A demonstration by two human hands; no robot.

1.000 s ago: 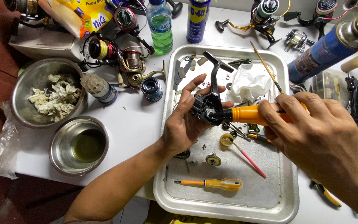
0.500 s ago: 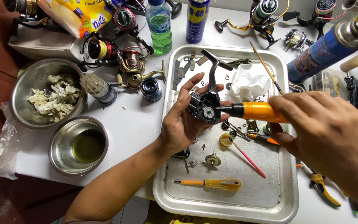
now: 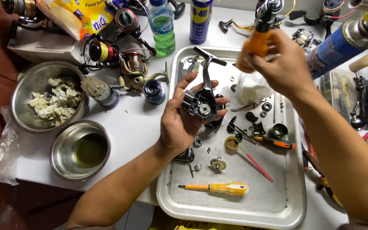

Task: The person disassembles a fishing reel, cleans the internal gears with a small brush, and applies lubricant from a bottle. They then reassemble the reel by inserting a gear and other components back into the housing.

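My left hand [image 3: 184, 121] holds a black fishing reel body [image 3: 201, 102] with its side open, a gear showing, above the metal tray [image 3: 235, 213]. My right hand [image 3: 277, 64] is raised over the tray's far edge and grips an orange-handled screwdriver [image 3: 252, 44], tip pointing away from the reel. Small reel parts [image 3: 252, 121], washers and a brass gear [image 3: 231, 142] lie on the tray beside a white tissue [image 3: 252, 89]. A yellow screwdriver [image 3: 218, 187] rests near the tray's front.
Left of the tray stand a steel bowl of crumpled tissue [image 3: 50, 102] and a smaller bowl of oily liquid [image 3: 81, 149]. Other reels [image 3: 124, 59], a green bottle [image 3: 162, 27], a spray can [image 3: 200, 19] and a blue gas canister [image 3: 341, 42] crowd the back. Pliers [image 3: 320, 179] lie at right.
My right hand has lifted the orange screwdriver off the reel and up toward the back of the tray. The left hand has turned the reel, showing its open side.
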